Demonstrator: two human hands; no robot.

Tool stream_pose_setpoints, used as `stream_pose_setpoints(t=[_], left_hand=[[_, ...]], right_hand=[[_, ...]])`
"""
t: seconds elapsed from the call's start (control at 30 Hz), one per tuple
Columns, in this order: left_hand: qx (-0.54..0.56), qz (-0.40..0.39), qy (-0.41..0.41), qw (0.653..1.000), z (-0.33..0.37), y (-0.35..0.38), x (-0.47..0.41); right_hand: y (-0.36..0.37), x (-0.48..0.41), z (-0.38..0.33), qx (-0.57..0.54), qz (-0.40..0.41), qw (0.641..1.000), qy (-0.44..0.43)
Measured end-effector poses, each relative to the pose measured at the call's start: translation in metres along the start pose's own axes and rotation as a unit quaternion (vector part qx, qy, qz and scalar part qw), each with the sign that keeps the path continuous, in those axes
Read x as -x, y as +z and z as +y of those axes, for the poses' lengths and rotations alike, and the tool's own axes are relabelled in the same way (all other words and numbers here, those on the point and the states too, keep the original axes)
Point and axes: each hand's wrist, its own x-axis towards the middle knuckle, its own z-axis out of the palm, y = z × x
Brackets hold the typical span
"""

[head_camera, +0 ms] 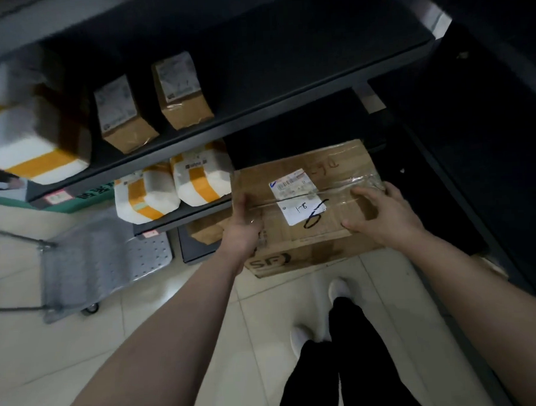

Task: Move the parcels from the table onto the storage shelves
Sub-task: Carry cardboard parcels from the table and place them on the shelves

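My left hand (pixel 246 223) and right hand (pixel 384 219) clasp the carton (pixel 308 241) at the shelf (pixel 175 219); next, I'd slide it in

A grey cart (pixel 106 259) stands on the pale tiled floor (pixel 67 359) at the left. Its deck has rows of small holes, and a black wheel (pixel 92 308) shows under its near corner. A green strip (pixel 85 202) lies behind it. Lower right are two white shoes (pixel 338 288) and black trousers (pixel 353 368).
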Motion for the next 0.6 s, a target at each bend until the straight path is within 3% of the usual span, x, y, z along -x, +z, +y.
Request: stream_pose_setpoints(t=[0.27, 0.43, 0.5, 0.6], left_hand=[[0.090, 0.040, 0.018, 0.995, -0.002, 0.013, -0.115], [0.082, 0.075, 0.052, 0.992, 0.010, 0.020, -0.181], [0.048, 0.080, 0.080, 0.992, 0.009, 0.024, -0.202], [-0.128, 0.116, 0.126, 0.977, 0.006, 0.039, -0.207]], right_hand=[[0.011, -0.120, -0.006, 0.001, 0.007, 0.999, -0.041], [0.011, -0.197, -0.018, 0.032, 0.017, 0.997, -0.068], [0.018, -0.220, -0.018, 0.055, 0.021, 0.995, -0.082], [0.033, -0.231, -0.010, 0.128, 0.018, 0.986, -0.107]])
